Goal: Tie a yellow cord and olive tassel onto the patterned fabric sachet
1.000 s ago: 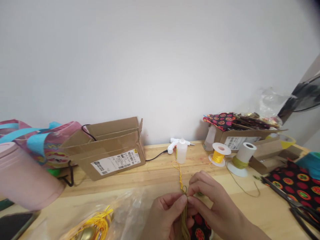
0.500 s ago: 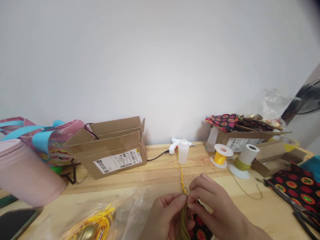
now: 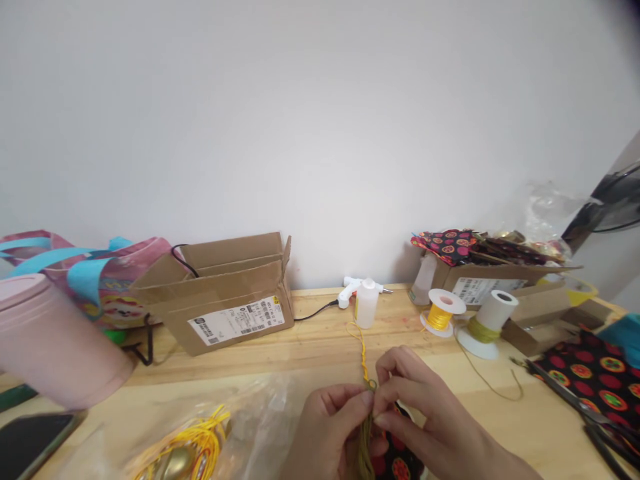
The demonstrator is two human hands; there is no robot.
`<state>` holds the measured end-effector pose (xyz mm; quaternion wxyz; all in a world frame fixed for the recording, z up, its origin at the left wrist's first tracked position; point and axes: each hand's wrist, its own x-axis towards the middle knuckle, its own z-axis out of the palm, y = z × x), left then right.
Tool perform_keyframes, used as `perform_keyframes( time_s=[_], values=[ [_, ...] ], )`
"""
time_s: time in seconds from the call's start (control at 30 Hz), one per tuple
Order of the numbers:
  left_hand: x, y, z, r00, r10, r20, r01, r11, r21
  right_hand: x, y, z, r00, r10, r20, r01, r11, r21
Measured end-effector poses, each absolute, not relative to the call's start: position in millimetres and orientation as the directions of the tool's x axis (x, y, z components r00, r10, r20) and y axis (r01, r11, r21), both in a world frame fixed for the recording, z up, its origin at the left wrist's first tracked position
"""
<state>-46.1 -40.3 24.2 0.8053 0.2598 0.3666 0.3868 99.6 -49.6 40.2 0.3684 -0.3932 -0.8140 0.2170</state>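
Note:
A bundle of olive-green cord (image 3: pixel 367 448) hangs down between my hands at the lower middle of the view. My left hand (image 3: pixel 334 427) is closed round its upper part, the thumb pressed on top. Close against it, my right hand (image 3: pixel 425 413) pinches at the side of the bundle; what exactly sits between its fingertips is hidden. A yellow cord (image 3: pixel 363 350) runs up from a small loop at the bundle's top towards a white plastic bottle (image 3: pixel 367 305). Beneath my hands lies dark patterned fabric (image 3: pixel 400 460), partly covered.
Spools of yellow cord (image 3: pixel 440 317) and olive cord (image 3: pixel 484 330) stand to the right, near scissors (image 3: pixel 575 400). A white glue gun (image 3: pixel 350 291) lies behind the bottle. At left are a cardboard box (image 3: pixel 220 300), a pink tumbler (image 3: pixel 60 347), a phone (image 3: pixel 35 443) and bagged yellow cords (image 3: pixel 200 440).
My hands stay on the olive bundle with only small finger shifts. The right fingertips have moved slightly beside the bundle's top; the rest of the table is as before.

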Motion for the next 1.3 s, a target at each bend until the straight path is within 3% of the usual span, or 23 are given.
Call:
perform_keyframes(
  time_s=[0.47, 0.73, 1.13, 1.3],
  values=[
    [-46, -35, 12, 0.453, 0.818, -0.354, -0.342, 0.526, 0.779, 96, -50, 42, -0.350, 0.865, 0.359, 0.368, 0.479, -0.797],
    [-46, -40, 25, 0.392, 0.864, -0.316, -0.172, 0.406, 0.898, 98, -48, 36, -0.228, 0.899, 0.375, 0.425, 0.438, -0.792],
    [-46, -43, 32, 0.381, 0.876, -0.296, -0.234, 0.401, 0.886, 96, -47, 36, -0.180, 0.903, 0.390, 0.456, 0.428, -0.780],
    [-46, -41, 31, 0.415, 0.880, -0.233, -0.159, 0.322, 0.933, 95, -46, 37, -0.152, 0.905, 0.397, 0.466, 0.420, -0.779]
  ],
)
